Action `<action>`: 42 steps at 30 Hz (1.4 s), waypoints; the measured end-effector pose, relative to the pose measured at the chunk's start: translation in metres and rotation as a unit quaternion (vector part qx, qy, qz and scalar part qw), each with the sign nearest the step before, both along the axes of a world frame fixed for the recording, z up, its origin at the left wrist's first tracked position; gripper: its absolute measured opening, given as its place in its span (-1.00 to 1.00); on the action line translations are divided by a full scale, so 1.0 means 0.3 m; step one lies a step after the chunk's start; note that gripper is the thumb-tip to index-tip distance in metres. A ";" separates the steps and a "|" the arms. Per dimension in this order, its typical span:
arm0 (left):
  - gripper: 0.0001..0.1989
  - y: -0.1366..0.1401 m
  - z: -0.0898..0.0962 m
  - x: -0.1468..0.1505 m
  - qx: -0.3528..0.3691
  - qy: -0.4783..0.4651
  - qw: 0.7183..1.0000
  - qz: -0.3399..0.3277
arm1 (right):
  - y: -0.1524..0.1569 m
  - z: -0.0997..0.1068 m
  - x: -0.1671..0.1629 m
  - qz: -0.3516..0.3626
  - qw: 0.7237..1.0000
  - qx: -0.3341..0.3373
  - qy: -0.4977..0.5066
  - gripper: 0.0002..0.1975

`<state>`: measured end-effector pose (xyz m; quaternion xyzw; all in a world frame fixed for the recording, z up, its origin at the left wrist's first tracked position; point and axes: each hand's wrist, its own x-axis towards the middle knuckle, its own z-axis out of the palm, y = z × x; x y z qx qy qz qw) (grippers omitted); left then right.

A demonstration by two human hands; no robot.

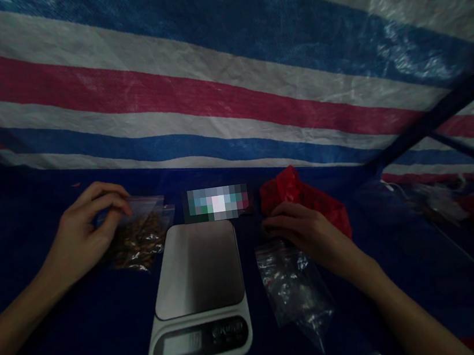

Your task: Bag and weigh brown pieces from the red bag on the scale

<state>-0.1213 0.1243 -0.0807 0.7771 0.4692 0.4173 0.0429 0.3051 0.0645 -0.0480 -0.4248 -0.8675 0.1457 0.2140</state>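
1. Left-hand grip [89, 232]: at top edge of clear plastic zip bag of brown pieces [140, 239]; whether clamped, cannot tell.
2. Right-hand grip [307, 226]: fingers curled, between clear plastic zip bags [295, 289] and red plastic bag [325, 203]; whether clamped, cannot tell.
3. White rectangular scale [201, 287], 1: between hands, on blue bench [110, 345].

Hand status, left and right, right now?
Left hand: partly curled at a zip-lock bag of brown pieces; firm grip can't be told.
Right hand: curled beside the red plastic bag; whether it's holding anything can't be told.
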 end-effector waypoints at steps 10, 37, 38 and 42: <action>-0.80 0.000 -0.011 0.013 0.022 0.004 1.000 0.018 | 0.009 -0.063 -0.008 0.010 1.000 0.024 0.013 -0.77; -0.81 -0.013 0.004 0.022 0.001 0.006 1.000 0.020 | 0.007 -0.026 0.002 0.016 0.996 0.010 0.085 -0.78; -0.81 -0.012 0.003 0.021 0.002 0.007 1.000 0.019 | 0.008 -0.029 0.007 0.014 0.995 0.004 0.094 -0.76; -0.79 -0.009 0.005 0.019 -0.002 0.004 1.000 0.021 | 0.013 -0.020 0.022 -0.019 0.993 0.007 0.116 -0.72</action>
